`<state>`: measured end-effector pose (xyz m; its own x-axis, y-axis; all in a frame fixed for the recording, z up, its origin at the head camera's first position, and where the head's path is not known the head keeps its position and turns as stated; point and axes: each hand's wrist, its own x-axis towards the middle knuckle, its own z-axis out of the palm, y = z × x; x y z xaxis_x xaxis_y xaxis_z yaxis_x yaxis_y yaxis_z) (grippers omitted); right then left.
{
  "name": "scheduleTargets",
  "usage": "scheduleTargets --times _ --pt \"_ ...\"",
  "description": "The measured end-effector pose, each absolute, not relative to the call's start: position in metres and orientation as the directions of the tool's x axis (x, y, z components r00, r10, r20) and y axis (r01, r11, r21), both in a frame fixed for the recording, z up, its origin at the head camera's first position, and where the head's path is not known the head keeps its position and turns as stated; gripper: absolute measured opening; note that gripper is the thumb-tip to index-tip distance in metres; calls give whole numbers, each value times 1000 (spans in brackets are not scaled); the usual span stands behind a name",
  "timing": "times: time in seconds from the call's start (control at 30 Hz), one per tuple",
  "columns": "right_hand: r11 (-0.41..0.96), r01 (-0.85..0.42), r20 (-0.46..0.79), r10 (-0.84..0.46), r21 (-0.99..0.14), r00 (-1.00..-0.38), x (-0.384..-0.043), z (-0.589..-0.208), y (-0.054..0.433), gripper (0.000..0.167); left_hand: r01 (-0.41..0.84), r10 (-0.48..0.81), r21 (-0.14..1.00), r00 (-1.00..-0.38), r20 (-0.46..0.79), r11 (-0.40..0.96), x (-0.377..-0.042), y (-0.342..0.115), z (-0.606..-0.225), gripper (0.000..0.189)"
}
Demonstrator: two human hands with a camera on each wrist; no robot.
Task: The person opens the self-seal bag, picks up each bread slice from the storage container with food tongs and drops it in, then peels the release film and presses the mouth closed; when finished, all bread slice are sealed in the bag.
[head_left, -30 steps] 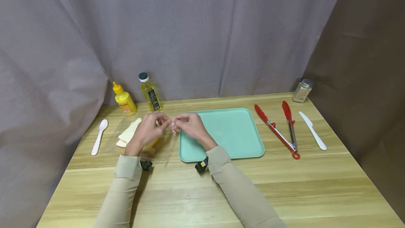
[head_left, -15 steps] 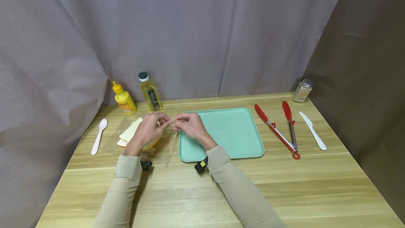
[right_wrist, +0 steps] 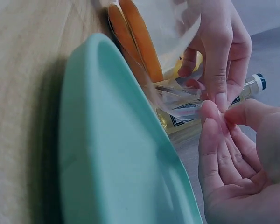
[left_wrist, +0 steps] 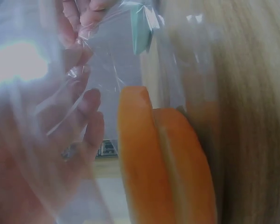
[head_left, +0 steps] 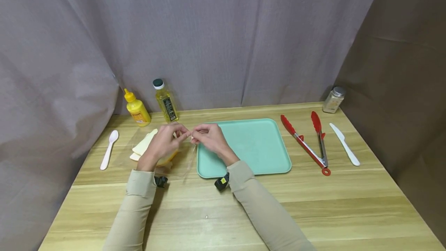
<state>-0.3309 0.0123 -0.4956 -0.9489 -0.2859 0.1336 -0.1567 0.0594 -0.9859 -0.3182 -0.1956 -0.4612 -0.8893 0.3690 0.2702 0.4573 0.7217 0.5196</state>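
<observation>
Two slices of bread [left_wrist: 147,163] with orange-brown crusts lie inside a clear plastic bag [left_wrist: 200,60], left of the tray. My left hand [head_left: 165,140] pinches the bag's gathered end between thumb and forefinger. Close against it, the right hand [head_left: 210,138] pinches the same end, its fingertips meeting the left ones. In the right wrist view, the bag's film [right_wrist: 177,100] runs from the bread [right_wrist: 140,39] up to both sets of fingertips. The left forearm and hand hide part of the bread in the head view.
A mint-green tray [head_left: 254,146] lies under and beside the right hand. Behind stand a yellow squeeze bottle [head_left: 137,111] and an oil bottle [head_left: 166,104]. A white spoon [head_left: 109,150] lies left; red-tipped tongs [head_left: 308,148], a white knife [head_left: 345,144] and a shaker jar [head_left: 333,100] are right.
Both hands stay almost in place, fingertips coming slightly closer together. A crinkled bit of bag film below the right fingertips shows less now, and a thin strand hangs there instead.
</observation>
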Motion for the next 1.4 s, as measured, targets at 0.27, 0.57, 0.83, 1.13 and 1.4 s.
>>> scheduleTargets --times 0.27,0.57,0.83,1.13,1.4 --pt "67 -159 133 -291 -985 -947 -330 -494 13 15 444 367 522 -896 250 728 -319 -196 -463 21" --pt "53 -132 108 -323 -990 -940 -331 -492 17 20 439 356 536 -898 257 721 -318 -194 -463 20" --pt "50 -144 120 -321 -988 -939 -331 -493 17 16 444 370 544 -896 247 712 -318 -194 -464 16" --pt "69 -117 88 -322 -991 -943 -332 -494 19 19 452 380 550 -891 247 703 -318 -194 -465 19" --pt "74 -141 109 -333 -987 -937 -331 -492 18 21 443 373 556 -896 243 703 -318 -195 -466 17"
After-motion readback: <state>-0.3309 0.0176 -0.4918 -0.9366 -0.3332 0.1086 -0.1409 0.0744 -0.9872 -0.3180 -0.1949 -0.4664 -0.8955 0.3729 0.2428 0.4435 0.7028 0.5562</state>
